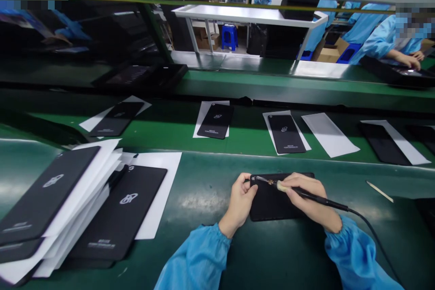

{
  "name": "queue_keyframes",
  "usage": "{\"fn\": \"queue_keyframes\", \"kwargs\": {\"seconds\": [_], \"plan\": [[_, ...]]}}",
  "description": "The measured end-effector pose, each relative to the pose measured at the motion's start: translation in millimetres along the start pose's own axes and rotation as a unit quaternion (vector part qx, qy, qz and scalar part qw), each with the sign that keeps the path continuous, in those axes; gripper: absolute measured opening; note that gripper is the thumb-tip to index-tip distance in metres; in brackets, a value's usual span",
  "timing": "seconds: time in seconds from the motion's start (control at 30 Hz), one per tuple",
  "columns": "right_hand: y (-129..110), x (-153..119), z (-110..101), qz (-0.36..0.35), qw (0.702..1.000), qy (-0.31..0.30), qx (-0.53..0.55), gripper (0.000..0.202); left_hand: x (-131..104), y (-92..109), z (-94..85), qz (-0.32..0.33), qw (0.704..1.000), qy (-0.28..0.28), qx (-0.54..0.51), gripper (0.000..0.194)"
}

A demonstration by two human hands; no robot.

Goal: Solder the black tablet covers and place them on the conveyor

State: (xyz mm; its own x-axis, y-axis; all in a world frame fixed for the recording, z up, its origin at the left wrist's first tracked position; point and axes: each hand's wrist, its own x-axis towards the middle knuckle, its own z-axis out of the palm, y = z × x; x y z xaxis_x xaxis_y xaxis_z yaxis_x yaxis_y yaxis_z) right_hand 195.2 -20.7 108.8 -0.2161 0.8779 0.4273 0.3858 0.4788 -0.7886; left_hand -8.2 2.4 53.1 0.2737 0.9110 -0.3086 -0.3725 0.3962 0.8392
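Observation:
A black panel (277,201) lies on the green bench in front of me. My left hand (242,197) pinches its upper left corner between thumb and fingers. In my right hand (311,197) is a corded soldering iron (319,199), held like a pen, its metal tip pointing left at a small light part by that same corner. Whether the tip touches the part cannot be made out. The black cord runs down to the lower right.
Black covers with white sheets (50,190) are stacked at left. More covers (216,121) and sheets lie along the green belt (170,133) beyond. A thin stick (379,191) rests at right. A co-worker's hands (409,60) are at the far right.

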Motion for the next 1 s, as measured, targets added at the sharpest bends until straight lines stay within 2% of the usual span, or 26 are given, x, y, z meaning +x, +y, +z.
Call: {"fn": "queue_keyframes", "kwargs": {"seconds": [0.1, 0.3, 0.8, 0.87, 1.0], "plan": [[-2.4, 0.9, 2.6, -0.009, 1.0, 0.007, 0.003, 0.016, -0.6, 0.8, 0.2, 0.001, 1.0, -0.003, -0.001, 0.036], [-4.0, -6.0, 5.0, -0.016, 0.998, 0.059, -0.016, 0.014, -1.8, 2.8, 1.3, 0.001, 1.0, -0.002, -0.004, 0.039], [3.7, -9.5, 13.4, 0.016, 0.999, 0.045, -0.005, 0.011, -0.8, 1.8, 0.5, 0.007, 1.0, -0.002, 0.001, 0.037], [2.7, -13.3, 13.3, 0.006, 0.998, 0.067, -0.019, 0.011, -0.8, 0.8, 0.2, 0.004, 1.0, -0.001, 0.001, 0.037], [0.8, -26.0, 15.4, -0.001, 0.986, 0.152, -0.073, 0.01, -1.2, -0.1, 0.2, 0.0, 1.0, 0.003, -0.003, 0.038]]}}
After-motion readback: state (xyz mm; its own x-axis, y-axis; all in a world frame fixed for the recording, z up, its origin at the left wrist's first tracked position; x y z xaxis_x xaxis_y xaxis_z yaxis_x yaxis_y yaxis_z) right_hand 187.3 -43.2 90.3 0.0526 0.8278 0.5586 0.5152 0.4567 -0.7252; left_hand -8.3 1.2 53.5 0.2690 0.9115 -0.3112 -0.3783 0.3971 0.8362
